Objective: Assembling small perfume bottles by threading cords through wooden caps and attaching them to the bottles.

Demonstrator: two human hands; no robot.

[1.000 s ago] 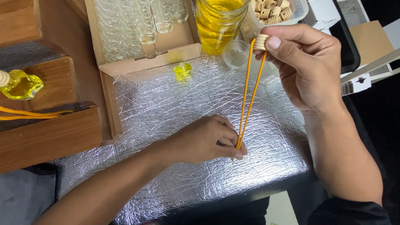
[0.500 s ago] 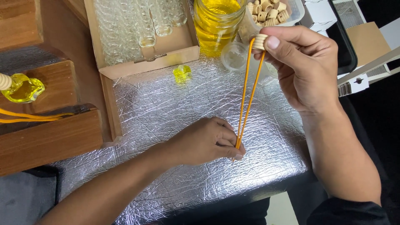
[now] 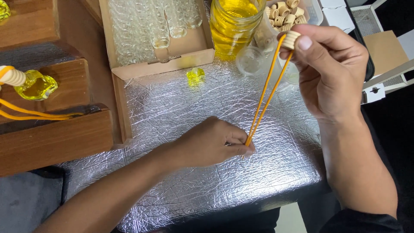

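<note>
**Orange cord stretched between two hands**

The right hand (image 3: 332,73) pinches a ribbed wooden cap (image 3: 292,39) between thumb and fingertips, raised above the foil-covered worktop (image 3: 181,129). A doubled orange cord (image 3: 264,97) runs taut from the cap down to the left hand (image 3: 211,142), whose closed fingers press its ends against the foil. Behind stand a jar of yellow liquid (image 3: 233,23), a cardboard box of small glass bottles (image 3: 157,30) and a small filled bottle (image 3: 196,76).
</note>
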